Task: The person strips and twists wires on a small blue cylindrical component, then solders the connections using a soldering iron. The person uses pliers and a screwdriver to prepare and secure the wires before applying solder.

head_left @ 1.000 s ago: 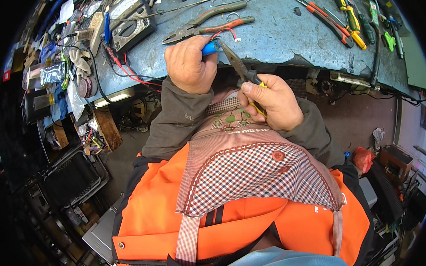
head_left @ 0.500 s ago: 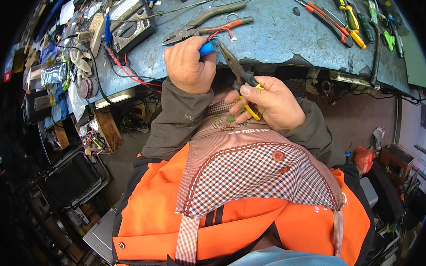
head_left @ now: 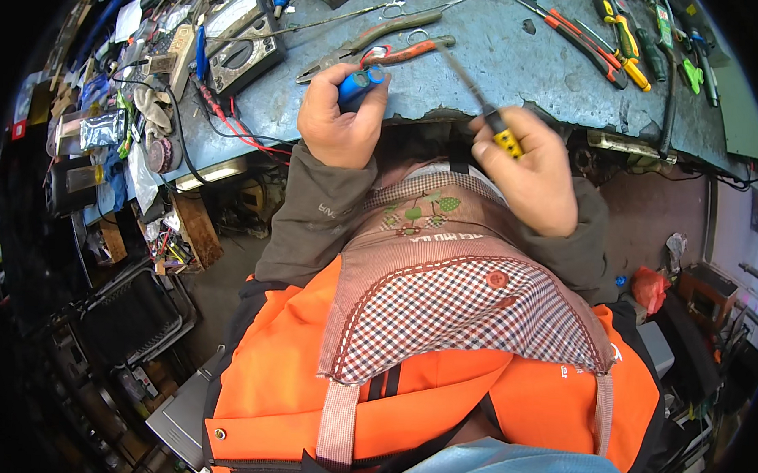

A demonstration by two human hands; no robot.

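My left hand point(head_left: 337, 120) is closed around a small blue cylinder point(head_left: 359, 83), held at the front edge of the blue workbench point(head_left: 504, 73). My right hand point(head_left: 530, 171) grips a screwdriver point(head_left: 486, 110) with a yellow and black handle. Its thin dark shaft points up and to the left over the bench and is blurred. The two hands are apart, with the screwdriver tip away from the blue cylinder.
Long-nose pliers with red handles point(head_left: 379, 46) lie just beyond my left hand. An analogue meter point(head_left: 240, 32) with red and black leads sits at the left. Several screwdrivers and pliers point(head_left: 607, 39) lie at the right. Cluttered boxes and parts fill the floor at left.
My right hand has moved right and up, swinging the screwdriver away from the blue cylinder. My left hand has stayed at the bench edge.
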